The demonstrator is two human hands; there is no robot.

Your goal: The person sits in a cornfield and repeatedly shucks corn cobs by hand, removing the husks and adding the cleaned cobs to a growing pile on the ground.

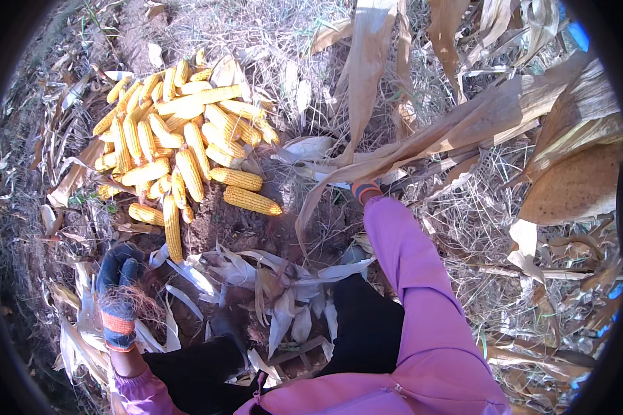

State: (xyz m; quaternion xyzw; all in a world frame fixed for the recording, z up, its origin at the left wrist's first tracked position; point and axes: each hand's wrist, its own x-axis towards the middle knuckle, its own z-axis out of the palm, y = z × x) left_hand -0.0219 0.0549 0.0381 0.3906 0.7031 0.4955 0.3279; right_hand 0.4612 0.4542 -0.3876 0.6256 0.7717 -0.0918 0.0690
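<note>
A heap of husked yellow corn cobs [187,129] lies on the soil at the upper left. My left hand [118,295], in a dark glove with an orange band, is below the heap, its fingers bent; reddish corn silk [140,303] clings around it. Whether the fingers hold anything firmly I cannot tell. My right arm reaches forward, and only the orange and grey glove cuff of my right hand [366,189] shows under dry corn leaves [415,148]. The fingers of that hand are hidden. Near its cuff lies a pale husk-covered ear [309,148].
Loose pale husks [285,295] lie between and around my legs. Dry corn stalks and broad leaves [576,181] stretch across the right side. Dry grass [290,31] covers the ground beyond the heap, and husk litter [72,347] lies at the lower left.
</note>
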